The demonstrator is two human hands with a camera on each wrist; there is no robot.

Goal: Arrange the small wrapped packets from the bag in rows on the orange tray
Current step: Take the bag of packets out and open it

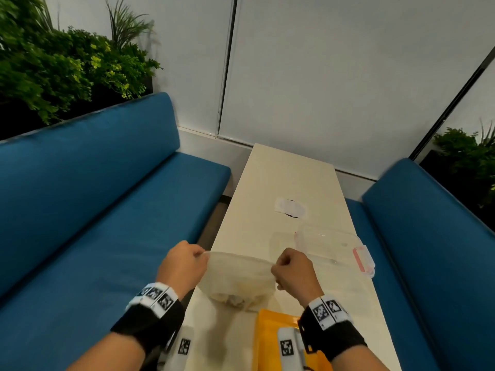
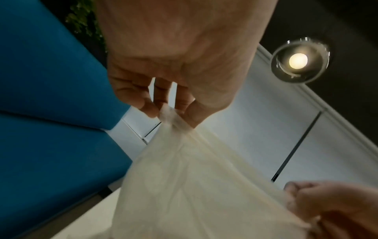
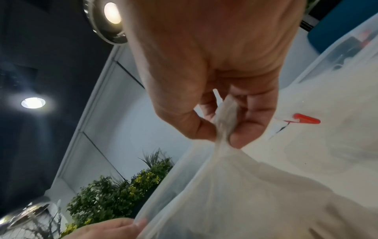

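The orange tray [image 1: 270, 336] lies nearest the viewer on the table [image 1: 281, 178], its near part covered by the right wrist. Beyond the tray's far edge hangs one translucent bag [image 1: 241, 279], held above the table top; the packets [image 1: 235, 299] sit bunched in its bottom, just past the tray, and cannot be counted through the film. The left hand [image 1: 183, 263] pinches the bag's left top corner between thumb and fingertips [image 2: 147, 103]; the right hand [image 1: 293, 271] pinches the right top corner the same way, so the top edge is stretched taut between them. To do this step well, the mouth should probably be parted over the tray and the bag tilted gently, so the packets slide onto the tray rather than the table. Counted: one table, one tray, one bag, one clear lidded container [image 1: 334, 245] beyond the tray to the right, two hands.
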